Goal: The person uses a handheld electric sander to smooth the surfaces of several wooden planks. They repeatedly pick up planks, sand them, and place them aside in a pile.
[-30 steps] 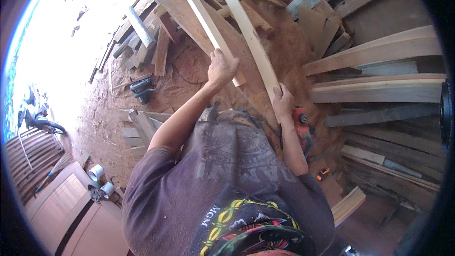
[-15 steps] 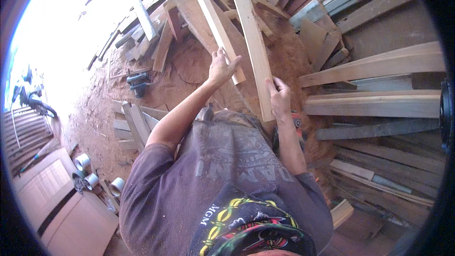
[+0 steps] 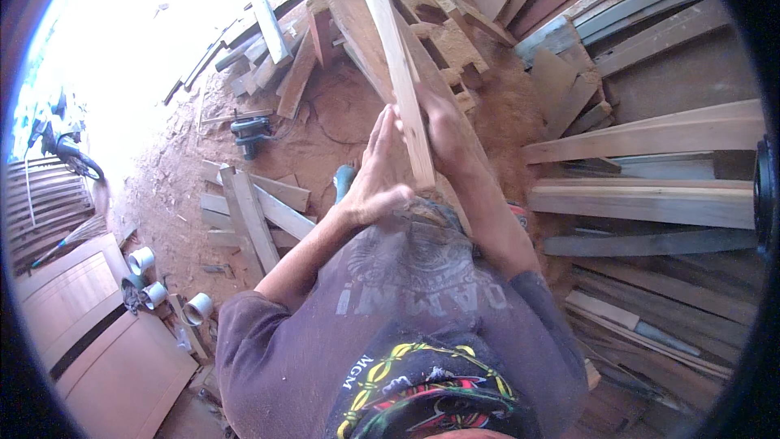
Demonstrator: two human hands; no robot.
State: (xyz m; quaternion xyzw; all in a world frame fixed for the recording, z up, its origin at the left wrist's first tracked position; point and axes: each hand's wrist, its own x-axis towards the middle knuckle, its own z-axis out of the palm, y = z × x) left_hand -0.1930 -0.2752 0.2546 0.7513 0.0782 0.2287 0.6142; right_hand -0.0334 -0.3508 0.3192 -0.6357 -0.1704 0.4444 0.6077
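A pale, long wooden strip (image 3: 404, 73) runs from the top of the view down toward my chest, tilted. It looks like one piece, or two lying close together; I cannot tell. My right hand (image 3: 439, 132) wraps it from the right, with fingers passing behind it and the tips partly hidden. On the other side, my left hand (image 3: 375, 172) is flat with its fingers stretched out. Those fingertips touch or nearly touch the strip's left edge, and the thumb is smeared by motion. Under the strip lies a wide brown board (image 3: 345, 0).
Notched wooden pieces (image 3: 457, 45) lie beyond my right hand. A dark power tool (image 3: 252, 132) sits on the sawdust-covered ground to the left, near stacked offcuts (image 3: 248, 215). Long planks (image 3: 642, 199) jut in from the right. White cups (image 3: 197, 307) stand beside door panels (image 3: 122, 382).
The two strips, apart before, have come together or overlap. My right hand has moved left and farther up the wood. My left hand has loosened its grip and flattened out.
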